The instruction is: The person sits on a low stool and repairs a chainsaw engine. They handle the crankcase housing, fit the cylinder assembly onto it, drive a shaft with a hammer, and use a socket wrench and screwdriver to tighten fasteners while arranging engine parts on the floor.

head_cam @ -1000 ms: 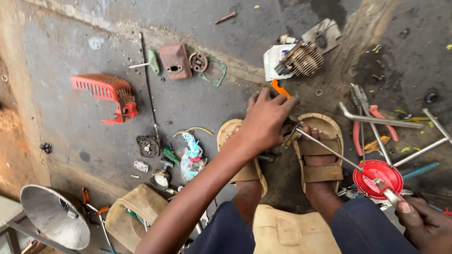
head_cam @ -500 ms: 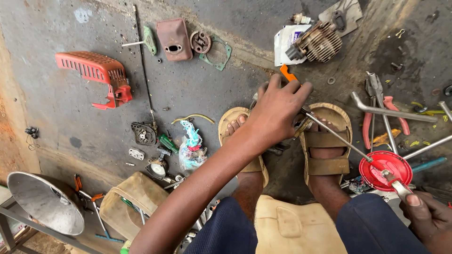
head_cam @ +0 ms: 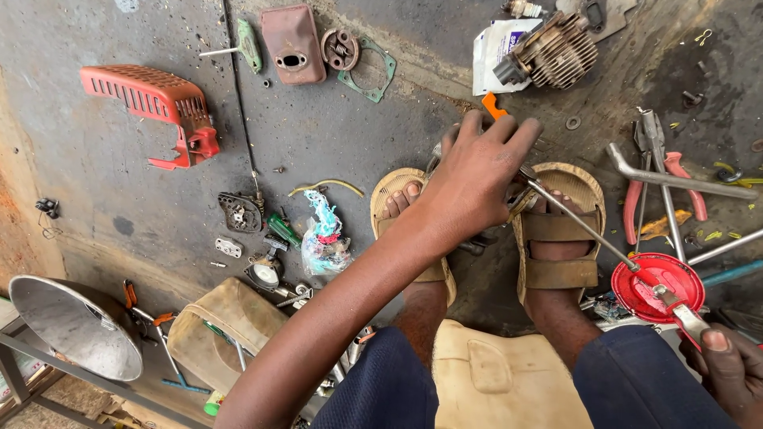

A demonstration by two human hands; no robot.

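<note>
My left hand (head_cam: 477,179) reaches down between my two sandalled feet and presses on a small metal part hidden under the palm, with an orange piece (head_cam: 493,104) poking out past the fingertips. My right hand (head_cam: 727,369), at the lower right corner, grips the handle of a long metal rod tool (head_cam: 580,226) that slants up to the part under the left hand. The rod passes over a round red cover (head_cam: 656,286) lying by my right foot (head_cam: 556,238). My left foot (head_cam: 401,206) is partly hidden by the arm.
On the concrete floor lie an orange plastic engine cover (head_cam: 151,103), a brown metal cover (head_cam: 292,44), a green gasket (head_cam: 369,71), a small engine (head_cam: 552,52), red-handled pliers (head_cam: 664,183), a bent metal bar (head_cam: 683,179), a rag bundle (head_cam: 324,238), a metal bowl (head_cam: 75,326) and a tan bag (head_cam: 222,326).
The view has shifted, so everything sits lower and closer in frame. My left hand stays on the part between my feet; the right hand keeps hold of the rod.
</note>
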